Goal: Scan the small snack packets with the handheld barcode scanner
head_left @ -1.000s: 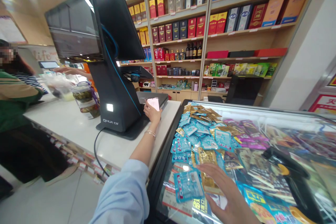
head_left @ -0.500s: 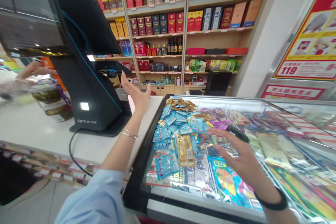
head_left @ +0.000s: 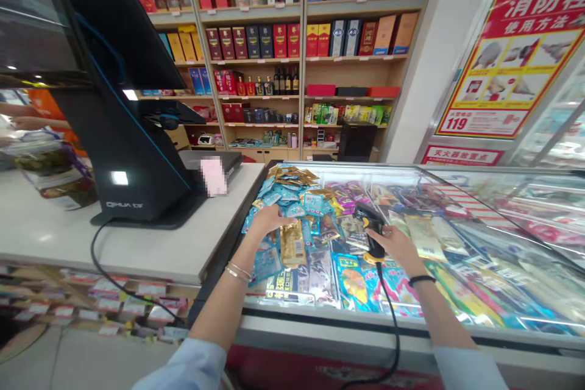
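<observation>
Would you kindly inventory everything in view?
Glass-topped case: at least one, grey, right
Small sachets: many, blue and gold, piled on case
Larger packets: many, mixed colours, inside case
Scanner: one, black and yellow, over case
Counter: one, white, left
Terminal: one, black, on counter
Jars: two, dark green within, left of terminal
Blurred item: one, pink, beside terminal
Boxes: many, mixed colours, on back shelves
Poster: one, red and yellow, right
Other person: one, in orange, far left
Left hand: one, blue-sleeved, at sachets
Right hand: one, blue-sleeved, holding scanner
</observation>
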Demonstrator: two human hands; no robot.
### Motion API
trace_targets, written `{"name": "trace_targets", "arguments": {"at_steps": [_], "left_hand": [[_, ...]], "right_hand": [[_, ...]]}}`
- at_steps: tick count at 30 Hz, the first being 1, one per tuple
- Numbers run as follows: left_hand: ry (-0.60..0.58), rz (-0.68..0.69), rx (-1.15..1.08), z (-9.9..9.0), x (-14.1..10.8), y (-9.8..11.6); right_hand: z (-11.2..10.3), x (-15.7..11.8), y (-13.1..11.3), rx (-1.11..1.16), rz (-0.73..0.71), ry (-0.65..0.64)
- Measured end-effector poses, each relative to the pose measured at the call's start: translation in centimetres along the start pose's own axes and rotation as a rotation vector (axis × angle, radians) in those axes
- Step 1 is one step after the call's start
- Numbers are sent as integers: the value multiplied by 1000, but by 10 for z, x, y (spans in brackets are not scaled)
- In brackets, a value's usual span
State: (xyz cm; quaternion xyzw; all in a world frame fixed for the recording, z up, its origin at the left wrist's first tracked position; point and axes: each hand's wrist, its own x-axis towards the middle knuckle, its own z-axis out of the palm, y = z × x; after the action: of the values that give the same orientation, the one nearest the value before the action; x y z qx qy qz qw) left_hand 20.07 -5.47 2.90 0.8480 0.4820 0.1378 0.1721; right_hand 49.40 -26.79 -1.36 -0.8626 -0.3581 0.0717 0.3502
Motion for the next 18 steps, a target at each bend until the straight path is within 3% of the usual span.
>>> {"name": "trace_targets", "arguments": {"at_steps": [3, 7, 11, 14, 16, 18], "left_hand": [[-76, -46, 86, 1, -1, -2], [-47, -50, 114, 11, -7, 7], [-48, 10, 54, 15, -11, 10], [-123, 70, -131, 10, -11, 3], [-180, 71, -370, 8, -9, -3], [-147, 39, -656, 7, -5, -5]], "right_hand": [[5, 4, 3, -11, 15, -54], [9, 6, 4, 6, 7, -77], [12, -2, -5, 381, 37, -121], [13, -14, -14, 766, 80, -187], [11, -21, -20, 928, 96, -209], [9, -25, -27, 1050, 92, -216]]}}
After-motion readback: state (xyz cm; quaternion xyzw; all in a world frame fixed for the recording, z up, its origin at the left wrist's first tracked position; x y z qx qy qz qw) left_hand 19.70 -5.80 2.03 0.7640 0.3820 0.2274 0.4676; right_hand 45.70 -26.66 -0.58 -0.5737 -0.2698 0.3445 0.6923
